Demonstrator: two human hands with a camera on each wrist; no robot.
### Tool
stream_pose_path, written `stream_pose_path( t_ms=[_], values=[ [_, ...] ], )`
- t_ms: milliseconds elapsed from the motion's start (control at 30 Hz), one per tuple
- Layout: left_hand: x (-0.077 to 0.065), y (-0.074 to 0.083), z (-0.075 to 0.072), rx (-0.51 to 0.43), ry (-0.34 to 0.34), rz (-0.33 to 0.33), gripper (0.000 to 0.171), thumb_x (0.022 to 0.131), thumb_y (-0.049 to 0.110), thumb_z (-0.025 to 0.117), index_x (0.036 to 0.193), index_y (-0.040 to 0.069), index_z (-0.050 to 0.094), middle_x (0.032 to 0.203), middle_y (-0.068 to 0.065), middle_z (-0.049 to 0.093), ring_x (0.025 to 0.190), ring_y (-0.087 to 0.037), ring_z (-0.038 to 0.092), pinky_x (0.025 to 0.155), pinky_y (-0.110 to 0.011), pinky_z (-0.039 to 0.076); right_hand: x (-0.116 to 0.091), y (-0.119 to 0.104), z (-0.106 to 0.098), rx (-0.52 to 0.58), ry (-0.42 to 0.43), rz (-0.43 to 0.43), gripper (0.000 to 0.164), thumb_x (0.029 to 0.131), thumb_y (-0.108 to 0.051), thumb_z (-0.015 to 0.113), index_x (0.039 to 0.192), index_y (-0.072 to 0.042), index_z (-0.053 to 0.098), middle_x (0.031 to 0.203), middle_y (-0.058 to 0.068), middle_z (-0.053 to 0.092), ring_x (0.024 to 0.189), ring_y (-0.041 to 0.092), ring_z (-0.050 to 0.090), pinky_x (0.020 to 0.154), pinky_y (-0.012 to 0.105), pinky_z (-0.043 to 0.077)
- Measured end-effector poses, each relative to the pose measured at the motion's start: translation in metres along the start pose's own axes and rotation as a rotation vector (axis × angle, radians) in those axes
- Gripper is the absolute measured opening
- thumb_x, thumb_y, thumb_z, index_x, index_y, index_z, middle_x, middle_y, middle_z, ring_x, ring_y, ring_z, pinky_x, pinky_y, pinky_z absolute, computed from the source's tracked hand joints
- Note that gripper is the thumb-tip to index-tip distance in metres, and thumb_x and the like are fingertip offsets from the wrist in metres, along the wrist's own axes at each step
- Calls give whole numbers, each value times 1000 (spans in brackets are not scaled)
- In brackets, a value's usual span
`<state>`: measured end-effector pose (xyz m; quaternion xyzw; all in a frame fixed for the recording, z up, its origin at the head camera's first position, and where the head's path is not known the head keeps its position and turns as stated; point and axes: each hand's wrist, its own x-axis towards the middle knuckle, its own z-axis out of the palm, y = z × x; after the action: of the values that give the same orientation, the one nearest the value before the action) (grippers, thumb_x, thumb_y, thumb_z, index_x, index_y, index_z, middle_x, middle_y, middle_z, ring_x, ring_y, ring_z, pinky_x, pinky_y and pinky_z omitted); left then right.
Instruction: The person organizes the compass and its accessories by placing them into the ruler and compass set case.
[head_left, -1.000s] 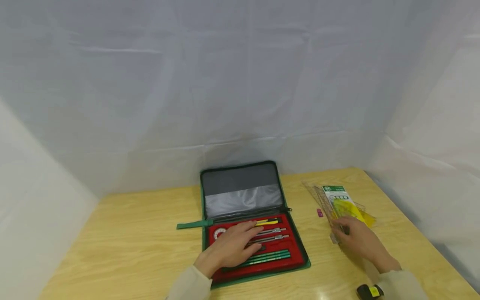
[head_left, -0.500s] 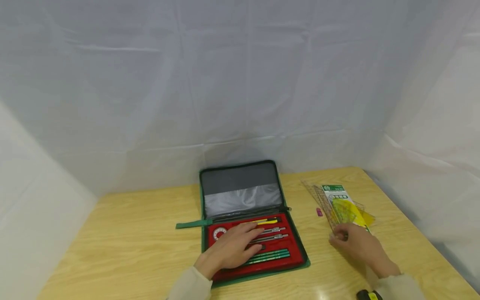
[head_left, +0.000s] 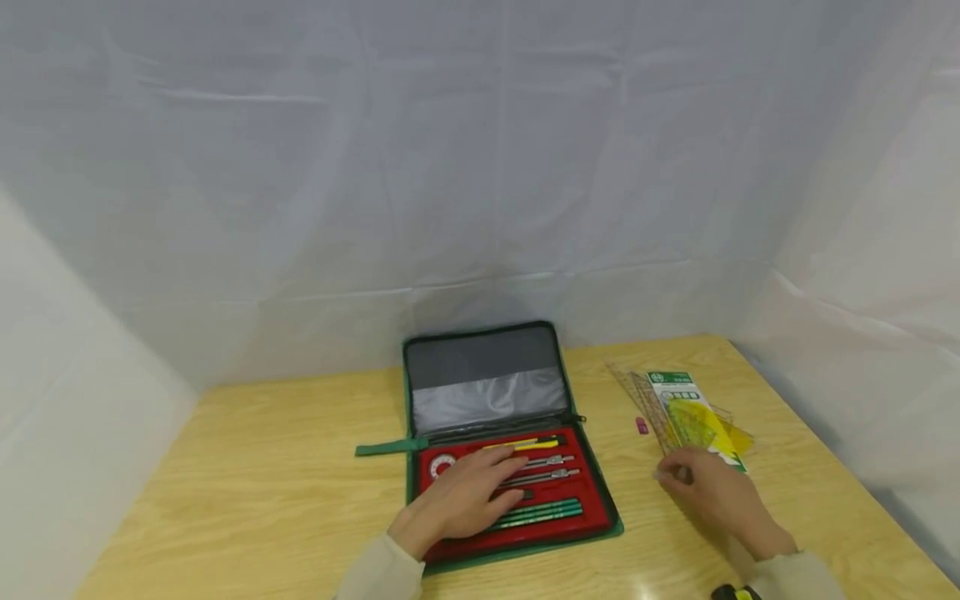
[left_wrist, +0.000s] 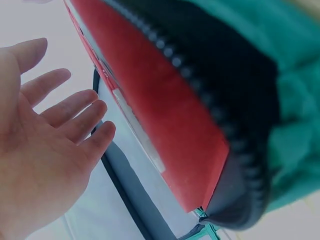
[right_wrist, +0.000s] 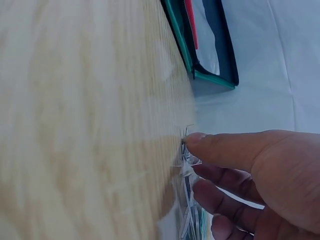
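Note:
My left hand [head_left: 468, 492] lies with relaxed fingers over the red tray [head_left: 525, 542] of an open green zip case, above its compasses [head_left: 540, 478] and green pencils [head_left: 551, 512]. In the left wrist view, my left hand [left_wrist: 60, 130] has its fingers spread beside the case's zip edge [left_wrist: 195, 85]. My right hand [head_left: 712, 487] is just in front of a pile of clear rulers [head_left: 652, 408]. Its thumb and index finger pinch a small, pale, see-through thing [right_wrist: 186, 169] of unclear kind. Palm and wrist partly cover the tray.
A yellow set square [head_left: 697, 421] and a white-green card [head_left: 671, 382] lie among the rulers. Left of them is a small pink piece [head_left: 642, 426]. A yellow cutter [head_left: 540, 443] and white ring-shaped dial [head_left: 442, 465] sit in the tray. A green strap [head_left: 386, 448] sticks out left.
My right hand has drawn slightly toward me and left, off the rulers, with the pale thing at its fingertips. The left hand stays over the tray.

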<state>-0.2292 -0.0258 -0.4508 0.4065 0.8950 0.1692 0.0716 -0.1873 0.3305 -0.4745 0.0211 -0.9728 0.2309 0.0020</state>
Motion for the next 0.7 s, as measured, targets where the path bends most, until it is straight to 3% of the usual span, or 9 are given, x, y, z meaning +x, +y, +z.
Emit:
stream_pose_path(
  t_ms=[433, 600, 700],
  values=[
    [-6, -4, -2, 35, 32, 12, 49, 94, 47, 36, 137, 22, 39, 141, -4, 40, 126, -19, 36, 102, -40, 33, 8, -17, 4, 112, 27, -76, 27, 84, -40, 59, 100, -19, 65, 89, -6, 65, 73, 6, 55, 66, 29, 47],
    [-9, -6, -3, 40, 40, 4, 49, 94, 46, 37, 136, 21, 40, 140, -5, 41, 126, -19, 37, 101, -39, 34, 15, -27, 8, 76, 44, -104, 20, 84, -40, 60, 96, -25, 66, 87, -11, 64, 70, 4, 52, 62, 26, 45],
    [-12, -6, -4, 48, 46, -4, 48, 94, 45, 38, 136, 20, 41, 139, -6, 42, 125, -19, 38, 101, -40, 35, 20, -33, 10, 49, 58, -165, 17, 84, -37, 60, 96, -26, 66, 88, -11, 64, 69, 2, 50, 60, 25, 44]
  ],
)
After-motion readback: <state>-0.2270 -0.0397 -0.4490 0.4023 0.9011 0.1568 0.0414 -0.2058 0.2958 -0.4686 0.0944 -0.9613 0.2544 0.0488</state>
